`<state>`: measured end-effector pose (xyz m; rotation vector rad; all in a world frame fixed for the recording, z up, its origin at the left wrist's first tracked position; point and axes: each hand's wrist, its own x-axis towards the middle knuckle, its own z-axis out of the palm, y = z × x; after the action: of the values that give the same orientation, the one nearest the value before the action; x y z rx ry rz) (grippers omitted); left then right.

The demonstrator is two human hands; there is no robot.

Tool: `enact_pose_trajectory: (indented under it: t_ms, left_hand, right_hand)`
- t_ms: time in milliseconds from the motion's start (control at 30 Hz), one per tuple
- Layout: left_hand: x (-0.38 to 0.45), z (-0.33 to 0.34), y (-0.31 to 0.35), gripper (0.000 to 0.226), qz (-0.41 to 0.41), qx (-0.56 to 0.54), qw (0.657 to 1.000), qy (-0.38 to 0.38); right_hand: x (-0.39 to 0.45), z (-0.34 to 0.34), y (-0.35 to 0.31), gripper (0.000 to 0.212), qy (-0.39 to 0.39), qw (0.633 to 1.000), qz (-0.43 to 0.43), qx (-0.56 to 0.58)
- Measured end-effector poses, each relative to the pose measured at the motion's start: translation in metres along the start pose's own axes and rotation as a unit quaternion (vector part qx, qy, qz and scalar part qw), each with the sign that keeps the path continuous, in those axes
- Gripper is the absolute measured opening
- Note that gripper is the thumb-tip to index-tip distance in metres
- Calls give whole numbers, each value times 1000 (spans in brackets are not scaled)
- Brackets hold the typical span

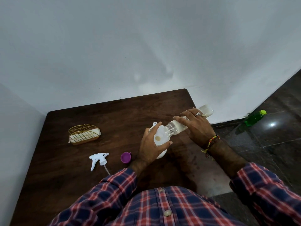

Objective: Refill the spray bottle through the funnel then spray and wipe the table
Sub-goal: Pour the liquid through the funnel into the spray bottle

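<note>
**Two hands on the pour: supply bottle tipping into the funnel**

I am watching the right hand point(197, 128) gripping a clear supply bottle point(179, 126), fingers curled over its body. Its long axis is running from upper right down to lower left, nearly level, with the open mouth sitting just over the white funnel point(160, 133). The left hand point(152, 146) is wrapping around the funnel rim and the white spray bottle point(162, 154) beneath it, thumb and fingers curled round them. I am reading this as the refill under way; liquid is pooling pale in the funnel bowl. Whatever follows is turning on that mouth staying above the bowl, since the bottle's base is lying farther right than the funnel.

The trigger head point(98, 159) and a purple cap point(125, 157) are lying left of the hands on the table point(65, 176).
</note>
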<state>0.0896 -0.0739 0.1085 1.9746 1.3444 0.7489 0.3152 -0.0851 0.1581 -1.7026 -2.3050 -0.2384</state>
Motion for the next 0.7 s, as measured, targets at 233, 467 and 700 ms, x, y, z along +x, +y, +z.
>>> enact_pose_trajectory:
  t_ms: [233, 467, 700]
  left_hand:
    - [1, 2, -1, 89, 4, 7, 1000, 1]
    - [1, 3, -3, 90, 1, 14, 1000, -2]
    - [0, 2, -3, 88, 7, 5, 1000, 4]
  right_hand:
    - [-1, 1, 0, 64, -4, 1000, 1, 0]
    - [0, 1, 0, 61, -1, 1000, -6, -4]
    - [0, 3, 3, 65, -8, 1000, -13, -10]
